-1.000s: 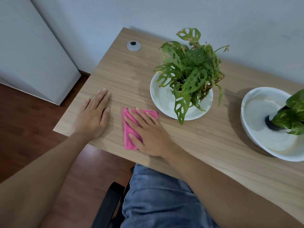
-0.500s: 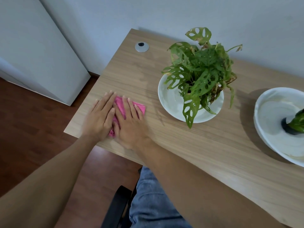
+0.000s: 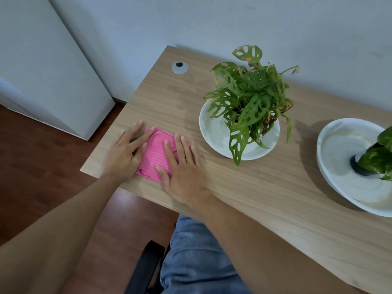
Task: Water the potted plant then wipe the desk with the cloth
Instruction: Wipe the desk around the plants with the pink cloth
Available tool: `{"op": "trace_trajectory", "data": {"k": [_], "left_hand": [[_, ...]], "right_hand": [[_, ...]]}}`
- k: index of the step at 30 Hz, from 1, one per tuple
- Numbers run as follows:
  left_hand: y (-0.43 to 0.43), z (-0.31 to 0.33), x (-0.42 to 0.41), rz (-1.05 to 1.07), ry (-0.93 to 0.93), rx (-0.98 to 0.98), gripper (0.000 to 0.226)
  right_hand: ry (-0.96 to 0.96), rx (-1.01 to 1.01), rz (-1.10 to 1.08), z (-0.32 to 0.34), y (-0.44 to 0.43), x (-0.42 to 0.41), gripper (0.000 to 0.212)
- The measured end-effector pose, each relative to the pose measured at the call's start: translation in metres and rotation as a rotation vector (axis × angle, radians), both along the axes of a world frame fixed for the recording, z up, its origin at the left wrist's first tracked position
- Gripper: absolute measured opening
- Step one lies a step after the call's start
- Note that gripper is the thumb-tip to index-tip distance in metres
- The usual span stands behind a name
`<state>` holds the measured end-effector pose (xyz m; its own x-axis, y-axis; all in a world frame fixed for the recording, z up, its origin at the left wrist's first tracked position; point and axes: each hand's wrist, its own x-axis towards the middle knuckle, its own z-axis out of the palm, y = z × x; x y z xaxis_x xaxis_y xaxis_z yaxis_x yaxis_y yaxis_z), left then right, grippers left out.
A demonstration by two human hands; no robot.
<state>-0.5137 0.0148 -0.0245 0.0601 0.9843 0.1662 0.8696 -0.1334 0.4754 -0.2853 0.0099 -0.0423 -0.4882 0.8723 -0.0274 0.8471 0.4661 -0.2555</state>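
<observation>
A pink ribbed cloth (image 3: 156, 152) lies flat near the desk's (image 3: 265, 187) front left corner. My left hand (image 3: 125, 153) rests flat on the desk, fingers spread, touching the cloth's left edge. My right hand (image 3: 182, 166) presses flat on the cloth's right part, fingers apart, and hides that side. A leafy green plant with holed leaves (image 3: 250, 100) stands in a wide white pot (image 3: 214, 132) just right of the cloth.
A second white pot (image 3: 339, 149) with a dark-leaved plant (image 3: 379, 155) sits at the right edge. A silver cable grommet (image 3: 180, 67) is at the desk's back left. A white cabinet (image 3: 53, 66) stands left over wood floor. My lap and a chair arm (image 3: 146, 270) are below.
The right hand slid the cloth left until it met the left hand, then moved slightly right, uncovering the middle of the cloth. The view shifted so the plants sit further right.
</observation>
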Motion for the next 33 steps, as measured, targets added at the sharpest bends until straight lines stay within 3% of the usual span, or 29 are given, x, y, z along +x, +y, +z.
{"op": "trace_trajectory", "data": {"k": [4,7,10,13,16,22,33], "left_hand": [[-0.001,0.001,0.003,0.017,0.007,-0.024,0.051],[0.003,0.014,0.009,0.088,-0.097,-0.11,0.047],[0.004,0.031,0.026,0.172,-0.073,-0.226,0.067],[-0.008,0.037,0.061,0.183,0.029,-0.098,0.077],[-0.026,0.028,0.103,0.023,0.01,0.028,0.067],[-0.054,0.008,0.185,-0.28,-0.036,0.069,0.067],[-0.03,-0.001,0.283,-0.482,0.018,0.049,0.056]], "right_hand": [[0.007,-0.006,0.051,0.006,-0.004,0.032,0.083],[0.013,-0.001,0.049,0.009,-0.018,0.062,0.081],[0.004,0.026,0.043,0.009,-0.037,0.097,0.077],[-0.023,0.029,0.056,0.009,-0.051,0.13,0.073],[-0.039,0.062,0.015,0.01,-0.059,0.157,0.071],[-0.08,0.035,-0.155,0.012,-0.064,0.218,0.072],[-0.114,0.038,-0.409,0.018,-0.045,0.32,0.073]]}}
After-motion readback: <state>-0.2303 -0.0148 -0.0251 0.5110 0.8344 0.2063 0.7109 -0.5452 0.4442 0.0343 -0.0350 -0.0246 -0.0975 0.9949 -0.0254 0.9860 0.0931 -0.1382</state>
